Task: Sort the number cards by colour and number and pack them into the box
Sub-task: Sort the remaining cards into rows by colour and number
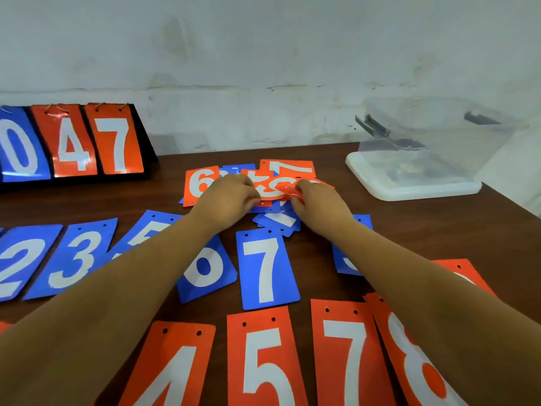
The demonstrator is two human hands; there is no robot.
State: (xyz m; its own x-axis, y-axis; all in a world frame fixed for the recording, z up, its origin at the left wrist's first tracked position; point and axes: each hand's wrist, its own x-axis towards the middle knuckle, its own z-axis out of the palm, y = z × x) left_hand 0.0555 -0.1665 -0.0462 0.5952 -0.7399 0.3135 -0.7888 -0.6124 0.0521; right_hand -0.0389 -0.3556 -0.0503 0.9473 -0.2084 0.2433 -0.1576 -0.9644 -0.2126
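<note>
A mixed heap of red and blue number cards [292,171] lies at the table's middle back. My left hand [231,194] and my right hand [316,200] both reach into it, fingers curled on a red card [272,190] on top of the heap. Blue cards lie in a row nearer me: a 2 [20,265], a 3 [73,259], a 5 [149,230], a 6 [205,271] and a 7 [266,268]. Red cards lie in the front row: a 4 [172,367], a 5 [263,361], a 7 [348,356] and an 8 [418,370]. The clear plastic box [433,133] stands at the back right.
The box's white lid [409,186] lies under the box on the brown table [439,230]. A black flip scoreboard [73,142] showing blue 0, red 4 and red 7 stands at the back left. A white wall runs behind the table.
</note>
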